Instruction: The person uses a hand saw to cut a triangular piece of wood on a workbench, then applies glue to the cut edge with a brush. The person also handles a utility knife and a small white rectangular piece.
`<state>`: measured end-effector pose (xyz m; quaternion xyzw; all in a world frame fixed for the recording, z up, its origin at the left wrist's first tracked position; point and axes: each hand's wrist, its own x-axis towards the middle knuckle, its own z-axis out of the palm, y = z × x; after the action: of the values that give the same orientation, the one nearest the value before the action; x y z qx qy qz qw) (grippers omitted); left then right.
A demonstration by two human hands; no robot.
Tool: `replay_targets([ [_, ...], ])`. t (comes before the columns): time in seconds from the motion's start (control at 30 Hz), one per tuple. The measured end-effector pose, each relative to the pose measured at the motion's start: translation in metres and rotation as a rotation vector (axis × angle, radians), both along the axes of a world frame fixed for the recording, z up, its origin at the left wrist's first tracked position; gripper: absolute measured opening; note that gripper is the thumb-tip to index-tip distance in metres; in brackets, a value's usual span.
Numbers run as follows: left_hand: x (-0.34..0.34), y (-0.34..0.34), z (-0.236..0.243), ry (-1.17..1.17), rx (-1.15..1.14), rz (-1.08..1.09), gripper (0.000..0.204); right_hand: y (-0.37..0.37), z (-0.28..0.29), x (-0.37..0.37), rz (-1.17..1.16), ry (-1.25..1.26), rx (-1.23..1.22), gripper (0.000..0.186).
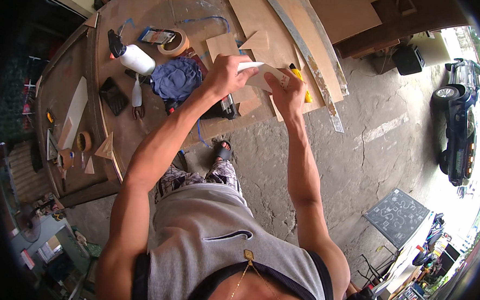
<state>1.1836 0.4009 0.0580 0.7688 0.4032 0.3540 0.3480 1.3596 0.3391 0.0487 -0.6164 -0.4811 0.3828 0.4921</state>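
Observation:
Both my hands hold a small pale sheet of sandpaper (261, 79) with reddish print on its back, raised over the near edge of the workbench (159, 129). My left hand (230, 75) pinches its left end between thumb and fingers. At the right end, my right hand (287, 91) grips it with the thumb on the printed side. Between the hands the sheet bends, its upper edge curling over. A yellow-and-black cutter (307, 95) lies just beyond my right hand. Below my left wrist is a black tool (220, 110), partly hidden, and a crumpled blue cloth (176, 79) is left of it.
On the bench are a white spray bottle (138, 59), a tape roll (176, 43), a black tray (113, 96), thin wood pieces (256, 40) and a long metal strip (305, 53). Cracked concrete floor (353, 161) stretches right toward a patterned table (396, 218) and a parked dark vehicle (461, 121).

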Motion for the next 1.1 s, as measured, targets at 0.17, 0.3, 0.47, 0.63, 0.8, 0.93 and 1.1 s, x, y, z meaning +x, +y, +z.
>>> replay_targets([
  [0.17,0.004,0.014,-0.026,-0.268,-0.567,-0.002,0.018,0.011,-0.035,0.030,0.015,0.555,0.000,0.045],
  [0.3,0.029,0.037,-0.072,-0.451,-0.808,0.064,0.020,0.028,-0.114,0.082,-0.165,-0.605,-0.199,0.051],
  [0.47,0.070,0.061,-0.147,-0.362,-0.862,0.322,0.032,0.038,-0.165,0.107,-0.069,-0.963,-0.336,0.042],
  [0.63,0.084,0.039,-0.145,0.348,0.113,0.364,0.044,0.027,-0.151,0.121,-0.248,-0.129,-0.250,0.035],
  [0.8,0.079,0.028,-0.184,0.673,0.137,-0.020,0.043,0.039,-0.112,0.075,-0.041,-0.200,-0.424,0.032],
  [0.93,0.086,0.030,-0.187,0.783,0.129,-0.113,0.040,0.045,-0.153,0.066,-0.078,-0.541,-0.133,0.036],
  [1.1,0.079,0.034,-0.207,0.782,0.170,-0.122,0.036,0.052,-0.170,0.062,0.023,-0.600,-0.112,0.033],
])
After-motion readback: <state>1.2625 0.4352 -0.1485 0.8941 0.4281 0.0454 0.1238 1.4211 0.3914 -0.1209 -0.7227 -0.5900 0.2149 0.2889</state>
